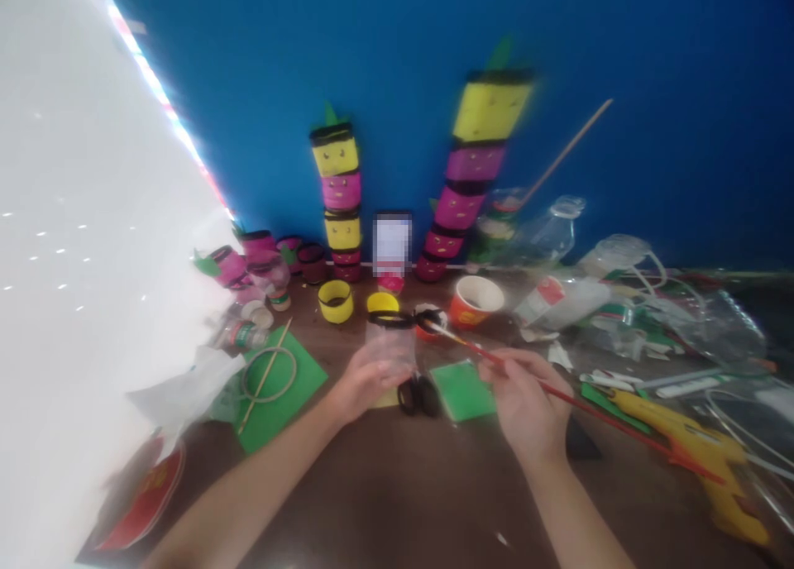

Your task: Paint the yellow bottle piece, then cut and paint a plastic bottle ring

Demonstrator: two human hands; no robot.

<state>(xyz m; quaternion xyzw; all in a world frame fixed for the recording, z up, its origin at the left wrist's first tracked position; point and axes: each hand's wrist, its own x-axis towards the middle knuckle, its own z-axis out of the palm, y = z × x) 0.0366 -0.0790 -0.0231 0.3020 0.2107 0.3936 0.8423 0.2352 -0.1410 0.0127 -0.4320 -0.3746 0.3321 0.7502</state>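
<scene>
My left hand [363, 383] is closed around a clear plastic cup [392, 346] with a black band at its rim. A paintbrush [595, 405] with a red handle is pinched in my right hand [527, 399]; its tip points left over a small container [429, 324] with something black at its top, just right of the cup. Behind the cup stands a yellow tub [383, 304]. Black scissor handles [418, 394] lie just below the cup, and a green square sheet [464, 391] lies between my hands. Blur hides the brush tip's exact contact.
Tall stacks of yellow and pink painted cups [342, 190] lean against the blue wall. A phone [392, 242] stands behind. Nearby are a yellow ring cup [336, 303], an orange paper cup [476, 302], plastic bottles [564, 304], a yellow glue gun [688, 437] and green paper [298, 370].
</scene>
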